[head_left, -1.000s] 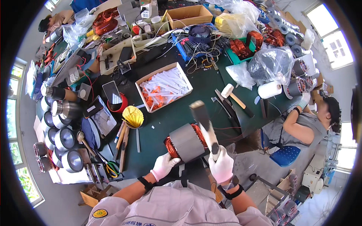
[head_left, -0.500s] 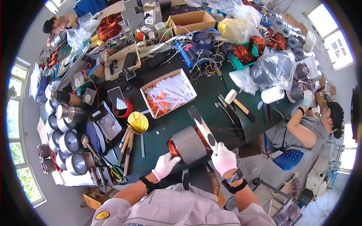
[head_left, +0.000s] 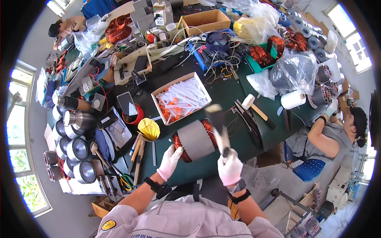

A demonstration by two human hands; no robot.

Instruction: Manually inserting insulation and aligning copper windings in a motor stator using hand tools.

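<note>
A grey motor stator [head_left: 194,141] lies on its side on the dark green tabletop, copper windings bulging from both ends. My left hand [head_left: 170,162], in a white glove, is closed on the windings at its left end. In my gloved right hand [head_left: 230,168] is the handle of a hammer [head_left: 218,131], fingers wrapped round it. The hammer's head is smeared by motion and stands upright in front of the stator's right end, partly covering the windings there. Whether the hammer touches them I cannot tell.
Beyond the stator stands a box of white and orange strips [head_left: 182,98]. A yellow-lined cup [head_left: 149,129] is to the left, a wooden-handled mallet [head_left: 258,109] to the right. Metal rings [head_left: 84,171] crowd the left edge. A co-worker [head_left: 333,129] sits at the right.
The stator has moved a little farther from me on the table, with my left hand following. My right hand has shifted slightly left, and the hammer has become more upright and blurred.
</note>
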